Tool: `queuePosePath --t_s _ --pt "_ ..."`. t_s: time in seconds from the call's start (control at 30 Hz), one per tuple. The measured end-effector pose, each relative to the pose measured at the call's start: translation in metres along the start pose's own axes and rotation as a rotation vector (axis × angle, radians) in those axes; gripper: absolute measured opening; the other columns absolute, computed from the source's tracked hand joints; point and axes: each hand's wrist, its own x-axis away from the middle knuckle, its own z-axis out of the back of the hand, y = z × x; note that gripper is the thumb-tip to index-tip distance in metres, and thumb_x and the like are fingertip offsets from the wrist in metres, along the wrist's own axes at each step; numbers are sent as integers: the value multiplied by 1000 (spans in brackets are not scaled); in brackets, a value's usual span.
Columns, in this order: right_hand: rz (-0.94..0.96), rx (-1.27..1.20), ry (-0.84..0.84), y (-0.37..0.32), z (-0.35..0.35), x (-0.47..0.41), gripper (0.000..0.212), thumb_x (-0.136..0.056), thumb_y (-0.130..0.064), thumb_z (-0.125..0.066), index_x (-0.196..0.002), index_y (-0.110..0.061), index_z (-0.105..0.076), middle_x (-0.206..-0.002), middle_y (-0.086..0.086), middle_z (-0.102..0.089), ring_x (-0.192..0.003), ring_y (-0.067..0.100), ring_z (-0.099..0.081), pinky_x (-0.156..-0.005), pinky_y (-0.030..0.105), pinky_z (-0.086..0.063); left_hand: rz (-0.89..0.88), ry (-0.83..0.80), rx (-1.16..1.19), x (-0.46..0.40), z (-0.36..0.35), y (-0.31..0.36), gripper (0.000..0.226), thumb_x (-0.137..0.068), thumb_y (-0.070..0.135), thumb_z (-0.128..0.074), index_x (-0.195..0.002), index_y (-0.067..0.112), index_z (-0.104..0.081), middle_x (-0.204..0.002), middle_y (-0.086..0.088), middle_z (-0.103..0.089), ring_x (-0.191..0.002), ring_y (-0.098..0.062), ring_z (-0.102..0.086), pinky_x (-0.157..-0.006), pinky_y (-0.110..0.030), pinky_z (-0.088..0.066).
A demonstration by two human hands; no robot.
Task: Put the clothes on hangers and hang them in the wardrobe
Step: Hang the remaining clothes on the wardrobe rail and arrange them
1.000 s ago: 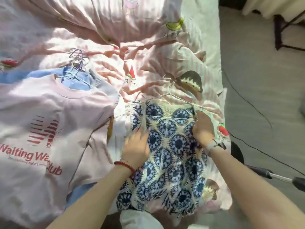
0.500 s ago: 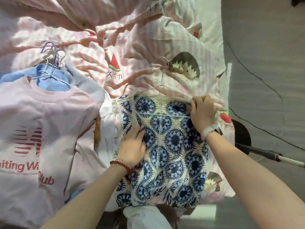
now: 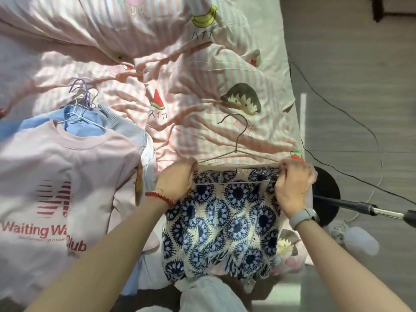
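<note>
Blue-and-cream patterned fabric, a garment printed with round medallions [image 3: 222, 224], was spread on the pink striped bed cover [image 3: 191, 91] near the bed's right edge. A thin grey wire hanger [image 3: 237, 152] lay at the garment's top edge, its hook pointing away from the person and its lower bar crossing the fabric just below the hem. The left hand [image 3: 176, 181] was curled round the garment's top left corner together with the hanger's left end. The right hand [image 3: 292, 185] was likewise closed in a grip on the top right corner and the hanger's right end, the fingers bunched over wire and cloth. A red bead bracelet [image 3: 159, 198] was worn on the left wrist and a grey wristband [image 3: 302, 216] on the right. To the left, a pale pink T-shirt with red lettering [image 3: 63, 176] was laid over a light blue garment [image 3: 74, 122], both already on a cluster of wire hangers [image 3: 83, 95]. A black cable [image 3: 337, 109] was seen on the grey floor [image 3: 360, 52].
</note>
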Motion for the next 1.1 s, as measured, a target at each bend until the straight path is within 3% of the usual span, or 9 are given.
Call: queuePosePath --t_s 0.13,0.23,0.3,0.47,0.57,0.67,0.8,0.97,1.1 --pt "26 -59 -76 -20 4 1 18 -86 5 -44 -96 4 -59 -103 23 -57 -110 36 -47 -110 50 -20 -29 19 116 59 -4 5 19 -98 22 -39 -91 15 -56 -79 6 -53 -71 -12 -54 -72 -21 -47" --pt "148 -22 -186 -48 1 17 28 -81 8 -48 -105 -1 -59 -108 18 -58 -115 33 -45 -111 50 -18 98 47 239 113 -3 -9 23 -98 25 -37 -81 18 -50 -71 7 -51 -63 -8 -48 -59 -17 -39" --pt "272 -61 -227 -74 -3 34 29 -78 9 -52 -105 -1 -60 -106 18 -59 -114 35 -46 -108 56 -23 214 111 304 148 0 -24 21 -98 23 -37 -84 17 -51 -73 4 -53 -65 -9 -50 -59 -23 -37" --pt "572 -106 -238 -146 -18 95 19 -79 0 -60 -96 -5 -66 -91 14 -66 -98 33 -56 -106 61 -25 625 351 357 240 4 -68 19 -99 28 -32 -94 21 -49 -85 -5 -57 -80 -30 -57 -66 -35 -39" --pt "764 -149 -271 -188 -24 138 14 -81 -5 -62 -94 -8 -67 -87 11 -65 -89 32 -55 -92 57 -39 822 506 310 299 -4 -90 22 -98 22 -35 -103 12 -54 -104 -10 -57 -99 -33 -55 -74 -37 -36" --pt "1014 -145 -310 -233 -28 186 13 -83 -9 -63 -94 -9 -68 -86 9 -67 -86 31 -57 -89 52 -39 970 799 278 368 -12 -102 12 -91 6 -50 -95 0 -60 -101 -20 -62 -92 -40 -58 -74 -40 -33" --pt "1322 -150 -614 -291 -25 268 36 -91 -28 -38 -108 -12 -65 -93 4 -68 -85 19 -51 -79 36 -37 1215 1130 280 473 -36 -110 7 -86 -2 -56 -83 0 -62 -87 -20 -65 -80 -39 -60 -71 -41 -38" --pt "1807 -99 -967 -331 -15 390 27 -96 -16 -41 -110 -6 -62 -94 4 -64 -78 16 -56 -70 36 -52 1476 1259 84 611 -88 -107 13 -78 -13 -59 -75 -1 -62 -74 -21 -64 -68 -39 -60 -66 -45 -46" --pt "2023 41 -1111 -346 -12 484 28 -97 -26 -40 -109 -9 -59 -98 9 -65 -82 24 -62 -74 40 -52 1608 1371 -55 702 -123 -97 18 -72 -20 -60 -72 -2 -61 -70 -20 -62 -66 -38 -56 -74 -52 -47"
